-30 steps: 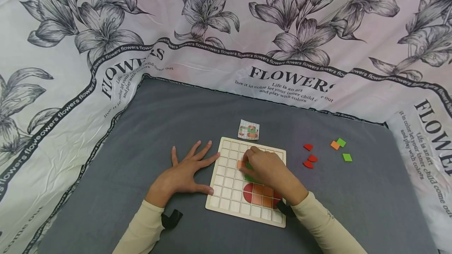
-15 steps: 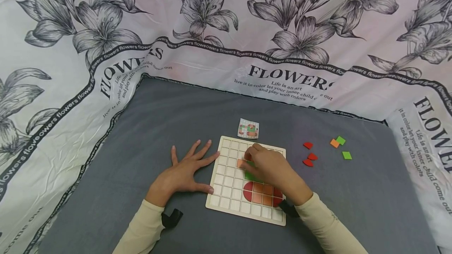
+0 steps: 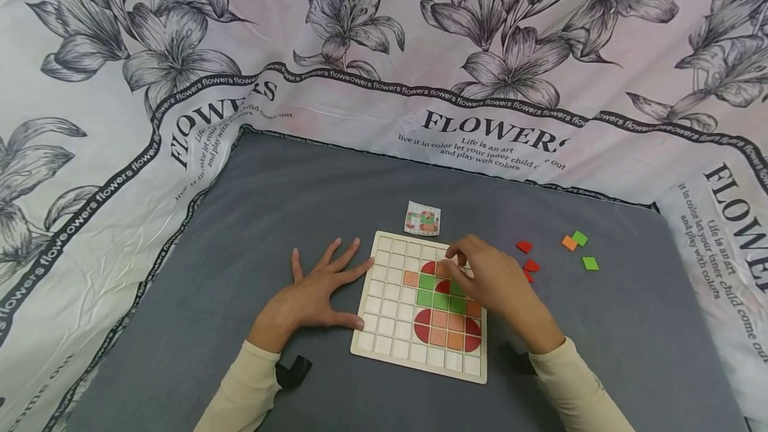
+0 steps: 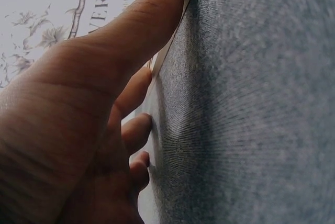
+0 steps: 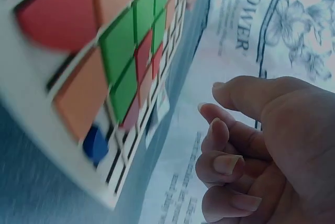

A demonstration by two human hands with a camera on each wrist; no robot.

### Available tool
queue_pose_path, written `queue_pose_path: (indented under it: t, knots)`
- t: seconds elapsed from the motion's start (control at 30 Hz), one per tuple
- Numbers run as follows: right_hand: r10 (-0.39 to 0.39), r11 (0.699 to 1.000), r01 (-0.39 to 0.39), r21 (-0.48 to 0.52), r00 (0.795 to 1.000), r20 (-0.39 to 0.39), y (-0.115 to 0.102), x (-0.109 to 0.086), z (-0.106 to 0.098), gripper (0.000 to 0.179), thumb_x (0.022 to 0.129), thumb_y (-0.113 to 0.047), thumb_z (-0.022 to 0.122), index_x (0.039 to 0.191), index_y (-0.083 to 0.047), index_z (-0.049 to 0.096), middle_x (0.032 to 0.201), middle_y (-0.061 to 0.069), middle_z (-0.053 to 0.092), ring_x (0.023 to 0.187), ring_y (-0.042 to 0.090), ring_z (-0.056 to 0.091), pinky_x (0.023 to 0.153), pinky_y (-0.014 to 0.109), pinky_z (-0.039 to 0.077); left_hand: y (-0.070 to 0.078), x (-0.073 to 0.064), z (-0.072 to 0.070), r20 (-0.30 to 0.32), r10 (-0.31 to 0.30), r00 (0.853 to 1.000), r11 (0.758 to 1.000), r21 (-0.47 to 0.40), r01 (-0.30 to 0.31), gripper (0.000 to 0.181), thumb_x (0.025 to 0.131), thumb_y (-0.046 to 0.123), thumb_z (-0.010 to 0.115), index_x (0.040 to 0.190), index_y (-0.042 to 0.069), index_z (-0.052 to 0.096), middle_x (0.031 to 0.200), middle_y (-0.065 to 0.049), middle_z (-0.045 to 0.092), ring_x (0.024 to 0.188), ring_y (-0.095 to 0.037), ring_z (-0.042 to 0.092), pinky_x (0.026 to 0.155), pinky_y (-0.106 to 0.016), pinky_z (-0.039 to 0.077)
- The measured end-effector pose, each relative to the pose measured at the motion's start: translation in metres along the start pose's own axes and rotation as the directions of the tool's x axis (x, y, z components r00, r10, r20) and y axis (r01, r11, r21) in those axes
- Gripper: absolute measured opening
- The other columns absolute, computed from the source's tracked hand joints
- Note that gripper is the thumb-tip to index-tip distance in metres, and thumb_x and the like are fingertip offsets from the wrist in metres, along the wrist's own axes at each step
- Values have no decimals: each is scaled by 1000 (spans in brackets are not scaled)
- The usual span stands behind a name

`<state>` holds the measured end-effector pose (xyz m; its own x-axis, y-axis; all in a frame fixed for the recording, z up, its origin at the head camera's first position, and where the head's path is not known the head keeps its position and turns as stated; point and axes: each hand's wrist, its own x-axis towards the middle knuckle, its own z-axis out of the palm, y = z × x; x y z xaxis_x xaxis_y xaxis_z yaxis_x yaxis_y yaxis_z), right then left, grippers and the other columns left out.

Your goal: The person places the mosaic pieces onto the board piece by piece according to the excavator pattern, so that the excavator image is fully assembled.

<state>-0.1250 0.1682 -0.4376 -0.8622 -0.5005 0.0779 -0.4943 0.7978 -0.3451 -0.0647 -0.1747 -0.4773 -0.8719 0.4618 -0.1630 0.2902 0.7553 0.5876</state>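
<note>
A light wooden grid board [image 3: 384,329] lies on the grey cloth, with green, orange and red tiles in its right half. Among the green tiles [image 3: 425,299] sits a red quarter-round tile [image 3: 443,287]. My left hand [image 3: 309,299] rests at the board's left side with fingers spread; its thumb and index finger touch the edge. Over the board's upper right hovers my right hand [image 3: 495,279], hiding some cells. In the right wrist view, the fingers of my right hand [image 5: 261,145] are loosely curled, thumb and index finger apart, nothing between them.
Loose red tiles [image 3: 524,246] lie right of the board, one partly hidden by my right hand. Farther right are two green tiles [image 3: 591,263] and an orange tile [image 3: 569,243]. A small pattern card [image 3: 423,219] lies behind the board. Flower-printed fabric [image 3: 360,19] surrounds the cloth.
My right hand has drawn back from the board's middle, up and to the right. The red quarter-round tile among the green ones has come into sight. The left hand stays put.
</note>
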Motion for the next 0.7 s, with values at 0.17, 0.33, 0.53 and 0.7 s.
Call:
queue_pose_path:
  t: [0.17, 0.33, 0.53, 0.7]
  knots:
    - [98, 995, -98, -11, 994, -43, 16, -10, -11, 19, 100, -30, 76, 109, -15, 73, 94, -1, 62, 64, 10, 49, 53, 30, 42, 0, 0, 0, 7, -12, 1000, 1000, 5, 12, 110, 77, 63, 88, 167, 31, 34, 178, -3, 12, 164, -37, 0, 107, -86, -19]
    - [158, 987, -160, -11, 979, -132, 35, -21, -22, 16, 101, -26, 74, 111, -14, 75, 94, 0, 63, 66, 13, 50, 54, 31, 42, 0, 0, 0, 7, -21, 1000, 1000, 18, 21, 110, 77, 64, 88, 167, 31, 35, 178, -2, 12, 164, -37, 0, 107, -86, -18]
    - [229, 972, -233, 7, 948, -220, 59, -38, -37, 19, 101, -25, 73, 113, -10, 75, 96, 4, 66, 69, 15, 55, 52, 31, 44, 1, 0, 0, 12, -18, 1000, 1000, 6, 18, 110, 76, 63, 89, 167, 31, 35, 178, -3, 13, 164, -38, 0, 107, -87, -18]
    - [286, 955, -298, 10, 907, -310, 81, -53, -49, 18, 102, -26, 72, 111, -10, 76, 94, 2, 67, 64, 13, 54, 45, 30, 41, 2, 1, 1, 7, -21, 1000, 1000, 15, 21, 111, 76, 65, 88, 167, 33, 33, 178, -1, 11, 164, -36, -1, 108, -85, -19]
